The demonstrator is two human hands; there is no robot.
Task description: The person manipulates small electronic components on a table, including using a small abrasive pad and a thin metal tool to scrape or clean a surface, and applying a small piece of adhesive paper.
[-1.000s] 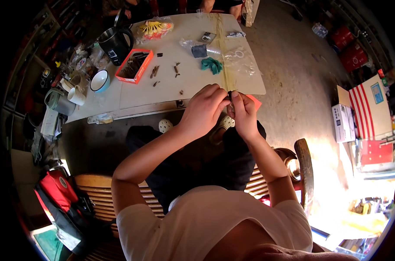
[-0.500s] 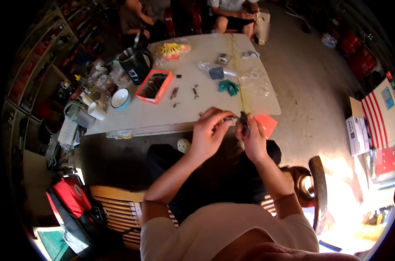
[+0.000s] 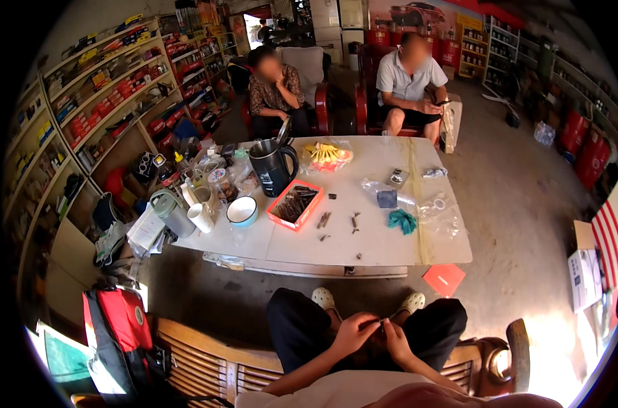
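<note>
Above my lap, my left hand (image 3: 354, 334) and my right hand (image 3: 397, 343) meet at the fingertips, both closed in a pinch. Between them is a small dark piece (image 3: 381, 319), too small and shaded for its kind to show. On the table beyond stands an orange-rimmed box (image 3: 285, 223) filled with dark, narrow pieces (image 3: 297, 202). Several similar brownish pieces lie loose to its right, among them a short pair (image 3: 324, 219) and a single one (image 3: 354, 222).
The table (image 3: 383, 251) also bears a dark kettle (image 3: 266, 170), a bowl (image 3: 242, 212), a white cup (image 3: 201, 218), bananas in plastic (image 3: 327, 155) and a teal cloth (image 3: 403, 221). A red card (image 3: 445, 278) is by its near right corner. Two people sit across.
My view has tilted up, showing more shelves and the seated people. My hands have come down from near the table edge toward my lap, their fingertips now together.
</note>
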